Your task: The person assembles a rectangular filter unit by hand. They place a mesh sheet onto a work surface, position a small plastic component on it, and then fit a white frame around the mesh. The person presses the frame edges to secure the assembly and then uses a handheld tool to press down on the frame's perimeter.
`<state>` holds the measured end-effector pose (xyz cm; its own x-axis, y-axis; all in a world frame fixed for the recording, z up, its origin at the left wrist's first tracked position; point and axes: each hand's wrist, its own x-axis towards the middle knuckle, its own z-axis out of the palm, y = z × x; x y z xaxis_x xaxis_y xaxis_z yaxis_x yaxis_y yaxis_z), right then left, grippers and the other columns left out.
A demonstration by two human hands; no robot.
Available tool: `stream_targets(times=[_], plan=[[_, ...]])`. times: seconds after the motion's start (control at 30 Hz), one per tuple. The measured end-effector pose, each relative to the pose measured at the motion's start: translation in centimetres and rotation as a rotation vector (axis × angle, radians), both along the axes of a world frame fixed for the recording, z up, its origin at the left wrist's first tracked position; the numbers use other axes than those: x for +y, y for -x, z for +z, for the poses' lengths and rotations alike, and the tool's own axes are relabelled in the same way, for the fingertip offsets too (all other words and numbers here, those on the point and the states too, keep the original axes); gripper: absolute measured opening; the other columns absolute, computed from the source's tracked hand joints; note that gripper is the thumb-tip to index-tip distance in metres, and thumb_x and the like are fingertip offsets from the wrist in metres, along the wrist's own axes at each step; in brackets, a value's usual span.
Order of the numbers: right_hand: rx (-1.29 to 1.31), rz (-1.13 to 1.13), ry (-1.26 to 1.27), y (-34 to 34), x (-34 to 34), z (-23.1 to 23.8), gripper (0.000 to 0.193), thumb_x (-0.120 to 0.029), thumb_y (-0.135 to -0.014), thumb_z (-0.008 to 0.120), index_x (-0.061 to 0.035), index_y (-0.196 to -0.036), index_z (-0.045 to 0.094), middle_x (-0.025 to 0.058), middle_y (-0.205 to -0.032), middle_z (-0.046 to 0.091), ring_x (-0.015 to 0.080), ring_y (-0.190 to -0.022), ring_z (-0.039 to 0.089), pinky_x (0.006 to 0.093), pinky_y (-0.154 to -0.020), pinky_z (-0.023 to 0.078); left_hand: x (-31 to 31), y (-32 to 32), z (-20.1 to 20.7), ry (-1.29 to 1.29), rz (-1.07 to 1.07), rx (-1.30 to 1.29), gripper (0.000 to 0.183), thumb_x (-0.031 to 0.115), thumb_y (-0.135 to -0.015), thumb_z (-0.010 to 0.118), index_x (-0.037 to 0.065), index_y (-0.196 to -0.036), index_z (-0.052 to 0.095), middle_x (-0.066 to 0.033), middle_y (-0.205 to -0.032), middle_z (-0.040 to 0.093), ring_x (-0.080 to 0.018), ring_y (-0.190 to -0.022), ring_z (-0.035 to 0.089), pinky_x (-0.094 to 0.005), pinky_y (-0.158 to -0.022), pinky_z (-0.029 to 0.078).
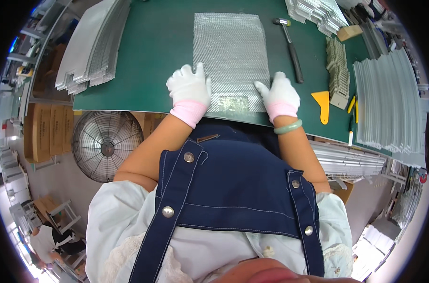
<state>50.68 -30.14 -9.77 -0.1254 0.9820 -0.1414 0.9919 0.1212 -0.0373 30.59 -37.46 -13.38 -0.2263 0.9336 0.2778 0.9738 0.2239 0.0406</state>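
Close to the tabletop's (150, 66) front edge, left hand (190, 87) and right hand (279, 96), fingers apart, neither grip clamped. Between them, mesh sheet (231, 52), apparently fully laid flat, with remaining work impossible to judge. Runs front to back along its long axis, short end toward the front edge. Farther back, rightward, hammer (292, 52); along the left edge, stack of sheets (91, 42).

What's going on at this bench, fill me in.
A person in white gloves has a silver mesh-patterned sheet lying flat on a green table. The left hand is at its left edge and the right hand at its right edge, both open, neither gripping a tool. A hammer and a yellow scraper lie to the right. Stacks of metallic-looking pieces stand at the left and far right.
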Motion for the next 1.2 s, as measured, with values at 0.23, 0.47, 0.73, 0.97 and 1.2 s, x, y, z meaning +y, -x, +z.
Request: stream_targets(times=[0.23, 0.47, 0.73, 0.97, 1.2], plan=[[0.062, 0.562, -0.157, -2.7, 2.4, -4.1, 0.055, -0.034, -0.093, 0.052, -0.0099, -0.142, 0.043, 0.0113, -0.149, 0.041, 0.0264, -0.141, 0.033, 0.0551, -0.115, 0.020, 2.4, 2.9, -0.1, 0.062, -0.290, -0.052, 0.037, 0.035, -0.086, 0.059, 0.003, -0.103, 0.061, -0.0217, -0.111, 0.060, -0.0320, -0.112, 0.055, -0.0513, -0.104, 0.032], [-0.039, 0.668, 0.076, -0.6, 5.2, 1.4, 0.051, -0.044, -0.089, 0.057, -0.0081, -0.126, 0.058, 0.0126, -0.129, 0.057, 0.0277, -0.123, 0.052, 0.0559, -0.111, 0.027, 3.5, 2.0, 0.6, -0.009, -0.268, 0.011, 0.068, 0.052, -0.084, 0.058, 0.000, -0.127, 0.056, -0.0267, -0.131, 0.047, -0.0404, -0.130, 0.036, -0.0529, -0.113, 0.019], [0.006, 0.415, -0.247, 4.6, 11.2, -4.2, 0.081, -0.058, -0.088, 0.053, -0.0062, -0.147, 0.035, 0.0191, -0.154, 0.031, 0.0325, -0.144, 0.025, 0.0512, -0.115, 0.018, 5.2, 3.3, -0.4, 0.061, -0.400, -0.107, 0.070, 0.049, -0.081, 0.063, -0.003, -0.126, 0.052, -0.0277, -0.135, 0.045, -0.0404, -0.131, 0.037, -0.0515, -0.112, 0.024], [-0.028, 0.401, -0.204, 4.9, 11.3, -3.6, 0.082, -0.060, -0.086, 0.053, -0.0056, -0.145, 0.038, 0.0197, -0.151, 0.035, 0.0320, -0.143, 0.028, 0.0559, -0.115, 0.016, 7.0, 4.1, 1.5, 0.199, -0.348, -0.304, 0.074, 0.051, -0.079, 0.065, -0.001, -0.129, 0.051, -0.0284, -0.135, 0.045, -0.0417, -0.131, 0.037, -0.0534, -0.113, 0.023], [0.008, 0.440, -0.190, 4.8, 11.9, -4.1, 0.082, -0.060, -0.087, 0.052, -0.0055, -0.146, 0.036, 0.0203, -0.151, 0.033, 0.0339, -0.144, 0.024, 0.0546, -0.115, 0.015, 7.5, 4.2, -0.2, 0.090, -0.342, -0.171, 0.080, 0.053, -0.081, 0.062, 0.000, -0.138, 0.044, -0.0298, -0.145, 0.036, -0.0427, -0.139, 0.029, -0.0534, -0.116, 0.016]])
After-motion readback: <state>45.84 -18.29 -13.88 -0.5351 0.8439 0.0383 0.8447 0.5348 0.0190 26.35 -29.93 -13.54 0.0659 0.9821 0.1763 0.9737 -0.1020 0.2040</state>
